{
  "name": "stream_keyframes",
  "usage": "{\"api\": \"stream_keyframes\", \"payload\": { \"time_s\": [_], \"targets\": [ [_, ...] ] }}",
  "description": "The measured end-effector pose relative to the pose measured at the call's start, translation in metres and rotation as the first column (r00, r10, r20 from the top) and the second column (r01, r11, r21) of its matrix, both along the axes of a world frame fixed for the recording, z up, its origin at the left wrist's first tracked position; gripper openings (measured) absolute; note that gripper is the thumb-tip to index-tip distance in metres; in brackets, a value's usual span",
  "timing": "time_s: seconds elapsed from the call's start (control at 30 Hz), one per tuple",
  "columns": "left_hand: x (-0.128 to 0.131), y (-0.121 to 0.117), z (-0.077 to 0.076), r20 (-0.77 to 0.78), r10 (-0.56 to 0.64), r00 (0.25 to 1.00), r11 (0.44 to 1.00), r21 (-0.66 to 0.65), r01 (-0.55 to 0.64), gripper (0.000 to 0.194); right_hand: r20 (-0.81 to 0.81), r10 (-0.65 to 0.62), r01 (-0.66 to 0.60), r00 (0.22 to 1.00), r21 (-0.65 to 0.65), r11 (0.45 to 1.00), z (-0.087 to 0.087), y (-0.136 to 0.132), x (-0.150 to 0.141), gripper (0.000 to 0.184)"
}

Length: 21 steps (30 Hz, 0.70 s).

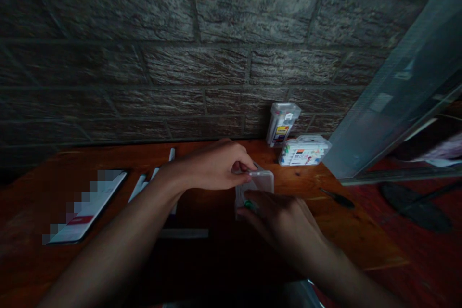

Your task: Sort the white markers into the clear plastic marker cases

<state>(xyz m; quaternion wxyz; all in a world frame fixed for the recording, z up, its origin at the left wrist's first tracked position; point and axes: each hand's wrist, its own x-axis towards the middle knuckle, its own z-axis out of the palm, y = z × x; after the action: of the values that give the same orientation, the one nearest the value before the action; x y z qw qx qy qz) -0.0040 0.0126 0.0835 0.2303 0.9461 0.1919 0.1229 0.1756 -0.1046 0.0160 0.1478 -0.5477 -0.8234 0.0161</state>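
Observation:
Over the middle of the table, my left hand (225,166) pinches the rim of a clear plastic case (267,182) between thumb and fingers. My right hand (285,214) is closed in front of that case, its fingers around a marker (249,204) with a green end. Most of this marker is covered by the fingers, and the case's lower part is dark and partly hidden. Under and beside my left forearm lie several white markers (137,187) on the wooden table.
On the left lies a phone or tablet (90,211). Against the brick wall stand a tall clear marker box (283,125) and a low white marker case (305,150). A small dark pointed tool (337,198) lies near the right edge of the wooden table (368,238).

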Motion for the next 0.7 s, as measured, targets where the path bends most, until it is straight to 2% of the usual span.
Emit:
{"api": "stream_keyframes", "payload": {
  "time_s": [0.23,0.47,0.7],
  "targets": [
    [-0.0005,-0.0021,0.0035,-0.025,0.008,1.0,1.0,-0.003,-0.008,0.02,0.116,-0.017,0.023,0.993,-0.047,0.999,0.0063,0.0046,-0.0086,0.03],
    [-0.0004,-0.0021,0.0037,-0.079,0.025,0.997,0.999,0.049,-0.021,0.023,0.095,-0.008,0.009,0.995,-0.011,1.0,0.0042,0.0073,-0.0081,0.031],
    [0.0,-0.0032,0.0051,-0.075,0.02,0.997,1.0,0.021,-0.019,0.022,0.057,-0.007,0.011,0.998,-0.076,0.997,0.0067,0.0063,-0.0068,0.03]
  ]
}}
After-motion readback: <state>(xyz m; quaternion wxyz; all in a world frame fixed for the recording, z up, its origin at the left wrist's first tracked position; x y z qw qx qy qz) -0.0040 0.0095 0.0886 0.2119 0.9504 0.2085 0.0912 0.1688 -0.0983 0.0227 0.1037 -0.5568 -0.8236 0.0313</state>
